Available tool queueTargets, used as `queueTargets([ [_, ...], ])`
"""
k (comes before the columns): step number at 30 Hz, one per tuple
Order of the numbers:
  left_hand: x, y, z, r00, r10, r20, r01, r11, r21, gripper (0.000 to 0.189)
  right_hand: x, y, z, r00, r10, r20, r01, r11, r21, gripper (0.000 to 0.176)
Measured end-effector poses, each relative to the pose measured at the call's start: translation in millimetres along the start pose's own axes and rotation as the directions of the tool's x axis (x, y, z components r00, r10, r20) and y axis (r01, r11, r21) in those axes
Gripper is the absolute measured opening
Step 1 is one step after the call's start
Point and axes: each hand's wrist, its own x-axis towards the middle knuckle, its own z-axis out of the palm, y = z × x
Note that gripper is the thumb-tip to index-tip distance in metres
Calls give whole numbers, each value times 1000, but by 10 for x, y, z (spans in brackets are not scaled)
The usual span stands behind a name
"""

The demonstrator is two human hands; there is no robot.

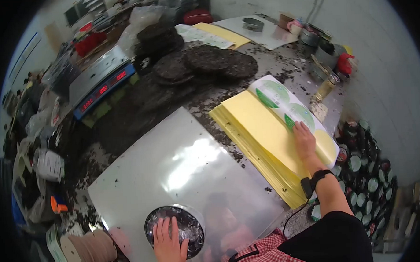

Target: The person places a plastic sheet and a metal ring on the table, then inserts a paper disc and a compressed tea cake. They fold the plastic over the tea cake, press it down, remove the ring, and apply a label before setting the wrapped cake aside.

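My left hand rests with spread fingers on a round, shiny package of dark material under clear wrap. This package sits near the front edge of a smooth metal sheet. Out to the right, my right hand lies with its fingers stretched over a sheet of round green-and-white labels, touching one label's edge; its thumb is hidden. Under the labels is a stack of yellow backing sheets. A yellow round patch shows on the label sheet beyond my right wrist, which wears a black band.
Dark round cakes are piled at the back, beside a blue scale with red digits. A twine spool and orange object stand left. Several round tins crowd the right; a glass jar stands behind the labels.
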Motion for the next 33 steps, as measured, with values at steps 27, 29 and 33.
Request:
queueTargets([
  [27, -144, -201, 457, 978, -207, 13, 180, 813, -554, 48, -247, -3698, -1871, 637, -705, 312, 301, 600, 741, 80],
  [29, -118, -165, 524, 960, -272, 59, 201, 533, -822, 48, -125, -3721, -1933, 570, -758, 316, 394, 590, 705, 80],
  [33, -120, -118, 506, 948, -309, 78, 101, 58, -993, 49, 332, -3647, -2123, 387, -837, 386, 432, 534, 727, 77],
])
